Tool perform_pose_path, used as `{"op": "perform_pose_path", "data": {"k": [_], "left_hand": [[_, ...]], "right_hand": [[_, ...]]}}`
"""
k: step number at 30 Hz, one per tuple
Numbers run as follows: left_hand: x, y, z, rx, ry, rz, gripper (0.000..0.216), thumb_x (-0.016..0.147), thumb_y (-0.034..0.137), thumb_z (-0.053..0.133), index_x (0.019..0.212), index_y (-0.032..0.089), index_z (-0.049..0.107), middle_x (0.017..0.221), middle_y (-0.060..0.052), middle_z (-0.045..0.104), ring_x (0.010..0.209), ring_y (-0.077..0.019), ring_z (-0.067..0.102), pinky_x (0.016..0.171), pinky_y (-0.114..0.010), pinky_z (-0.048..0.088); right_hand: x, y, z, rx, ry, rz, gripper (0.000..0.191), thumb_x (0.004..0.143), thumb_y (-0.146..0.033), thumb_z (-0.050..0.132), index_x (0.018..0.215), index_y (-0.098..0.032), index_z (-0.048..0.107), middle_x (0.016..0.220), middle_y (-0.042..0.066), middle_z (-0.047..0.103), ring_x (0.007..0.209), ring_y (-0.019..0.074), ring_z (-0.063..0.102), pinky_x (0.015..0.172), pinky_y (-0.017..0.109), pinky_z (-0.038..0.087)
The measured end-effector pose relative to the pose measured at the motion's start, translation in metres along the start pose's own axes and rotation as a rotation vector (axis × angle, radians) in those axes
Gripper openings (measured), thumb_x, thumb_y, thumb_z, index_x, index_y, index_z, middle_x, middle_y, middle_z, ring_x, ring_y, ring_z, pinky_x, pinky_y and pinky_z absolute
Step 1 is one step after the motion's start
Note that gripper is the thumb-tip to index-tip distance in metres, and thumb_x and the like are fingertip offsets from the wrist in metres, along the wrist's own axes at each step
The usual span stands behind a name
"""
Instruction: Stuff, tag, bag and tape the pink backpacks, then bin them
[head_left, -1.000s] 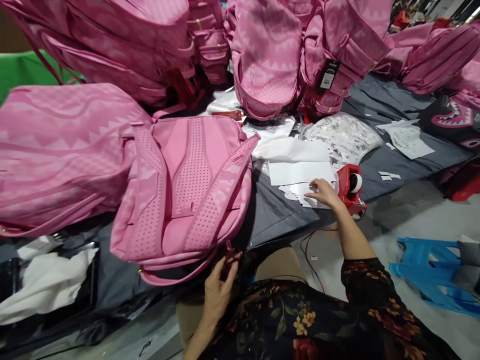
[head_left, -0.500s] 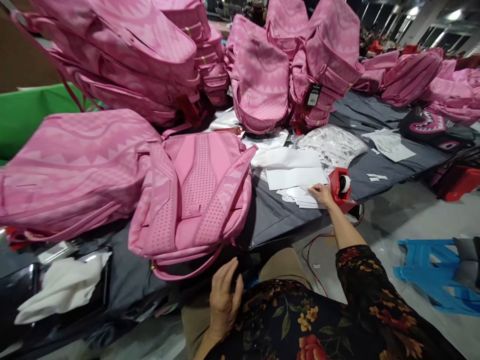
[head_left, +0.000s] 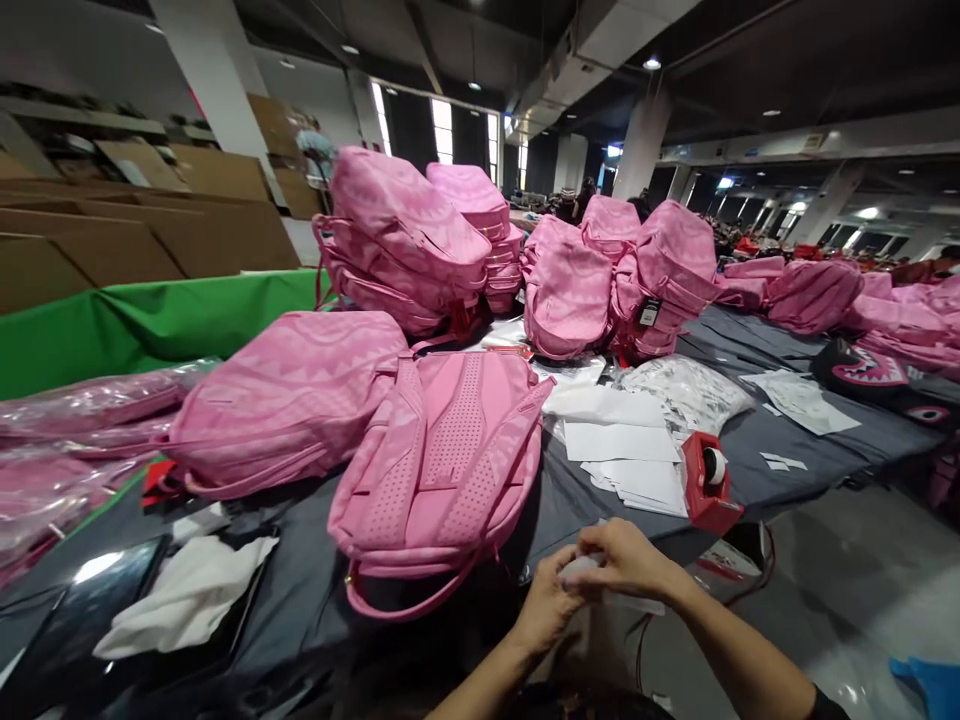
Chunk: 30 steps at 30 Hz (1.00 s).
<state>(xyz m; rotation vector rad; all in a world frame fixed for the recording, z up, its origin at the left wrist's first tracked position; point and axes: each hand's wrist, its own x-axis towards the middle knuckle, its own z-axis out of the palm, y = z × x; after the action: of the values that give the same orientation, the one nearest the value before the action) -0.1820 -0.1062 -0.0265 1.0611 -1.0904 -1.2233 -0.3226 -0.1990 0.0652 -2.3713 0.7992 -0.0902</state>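
Observation:
My left hand (head_left: 546,606) and my right hand (head_left: 631,556) meet in front of the table edge, fingers curled around a small white piece of paper (head_left: 579,568). Part of the paper is hidden by the fingers. Just beyond lies a stack of white paper sheets (head_left: 634,480), beside a red tape dispenser (head_left: 709,485). To the left of my hands a pink backpack (head_left: 450,450) lies with its straps up, its top handle loop hanging over the table edge.
Another pink backpack (head_left: 292,400) lies at left, with more piled behind. A plastic bag of white pieces (head_left: 686,390) sits behind the paper. A white cloth (head_left: 187,595) rests on a dark tray at front left. Green fabric (head_left: 150,325) and cardboard boxes (head_left: 225,230) stand at far left.
My right hand has left the paper stack and come to my left hand, which has risen from my lap; both now hold the paper. The view has tilted up.

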Motion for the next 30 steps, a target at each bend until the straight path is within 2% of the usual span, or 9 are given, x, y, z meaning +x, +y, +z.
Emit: {"op": "perform_pose_path", "data": {"k": [3,9,13,16,19,21,24,27,30], "left_hand": [[-0.016,-0.003,-0.004,-0.127,0.068,-0.098,0.053,0.071,0.062,0.085,0.088,0.014,0.074,0.073,-0.003,0.067,0.068,-0.0151,0.058,0.067,-0.025,0.046],[-0.038,-0.003,-0.015,-0.139,0.215,-0.095,0.061,0.069,0.072,0.081,0.095,0.017,0.073,0.073,-0.001,0.065,0.066,-0.0146,0.056,0.065,-0.024,0.045],[-0.043,0.004,-0.020,0.013,0.420,-0.037,0.071,0.084,0.083,0.055,0.088,0.016,0.078,0.080,-0.005,0.070,0.073,-0.0192,0.061,0.066,-0.027,0.049],[-0.056,0.005,-0.027,0.117,0.502,0.020,0.065,0.090,0.077,0.054,0.090,0.017,0.079,0.086,-0.008,0.075,0.082,-0.0227,0.067,0.076,-0.031,0.055],[-0.080,-0.003,-0.039,0.300,0.694,0.136,0.054,0.097,0.066,0.051,0.100,0.019,0.077,0.102,-0.010,0.077,0.100,-0.0248,0.070,0.094,-0.037,0.056],[-0.094,-0.012,-0.047,0.464,0.808,0.174,0.049,0.100,0.060,0.050,0.113,0.019,0.074,0.117,-0.012,0.074,0.114,-0.0253,0.067,0.106,-0.042,0.052],[-0.099,-0.024,-0.054,0.638,0.827,0.079,0.049,0.101,0.057,0.049,0.123,0.018,0.067,0.124,-0.015,0.071,0.120,-0.0266,0.064,0.107,-0.045,0.051],[-0.074,-0.028,-0.052,0.661,0.747,-0.010,0.050,0.097,0.062,0.051,0.114,0.018,0.067,0.108,-0.015,0.072,0.108,-0.0282,0.068,0.099,-0.045,0.054],[-0.040,-0.020,-0.048,0.528,0.720,-0.033,0.054,0.089,0.071,0.057,0.095,0.018,0.068,0.085,-0.009,0.070,0.083,-0.0247,0.068,0.083,-0.039,0.055]], "right_hand": [[-0.005,0.009,-0.004,0.306,-0.006,0.105,0.043,0.062,-0.054,0.090,0.075,-0.018,0.069,0.067,-0.002,0.060,0.062,0.0116,0.048,0.058,0.023,0.031],[0.000,0.016,0.033,0.754,0.123,0.126,0.052,0.067,-0.066,0.085,0.076,-0.017,0.072,0.070,0.001,0.065,0.065,0.0144,0.054,0.064,0.026,0.043],[0.011,0.006,0.057,0.662,0.276,0.036,0.051,0.084,-0.069,0.070,0.079,-0.018,0.077,0.080,0.006,0.071,0.076,0.0200,0.064,0.073,0.031,0.052],[0.014,0.003,0.061,0.584,0.394,0.010,0.054,0.090,-0.070,0.059,0.085,-0.020,0.078,0.085,0.008,0.075,0.081,0.0234,0.069,0.076,0.034,0.056],[0.008,0.007,0.052,0.438,0.428,-0.038,0.051,0.093,-0.066,0.056,0.092,-0.022,0.081,0.097,0.009,0.079,0.091,0.0263,0.073,0.086,0.036,0.056],[0.004,0.015,0.042,0.327,0.387,-0.048,0.048,0.095,-0.063,0.055,0.094,-0.022,0.081,0.099,0.010,0.079,0.090,0.0260,0.073,0.087,0.035,0.055],[0.003,0.032,0.032,0.213,0.128,-0.045,0.042,0.096,-0.057,0.057,0.095,-0.023,0.081,0.090,0.008,0.080,0.079,0.0233,0.072,0.078,0.031,0.053],[0.005,0.036,0.035,0.155,-0.179,-0.107,0.037,0.095,-0.054,0.060,0.088,-0.023,0.081,0.085,0.008,0.080,0.076,0.0223,0.071,0.073,0.029,0.052],[0.009,0.033,0.039,0.203,-0.275,-0.215,0.043,0.096,-0.054,0.056,0.083,-0.021,0.081,0.087,0.009,0.080,0.080,0.0227,0.072,0.075,0.029,0.053]]}}
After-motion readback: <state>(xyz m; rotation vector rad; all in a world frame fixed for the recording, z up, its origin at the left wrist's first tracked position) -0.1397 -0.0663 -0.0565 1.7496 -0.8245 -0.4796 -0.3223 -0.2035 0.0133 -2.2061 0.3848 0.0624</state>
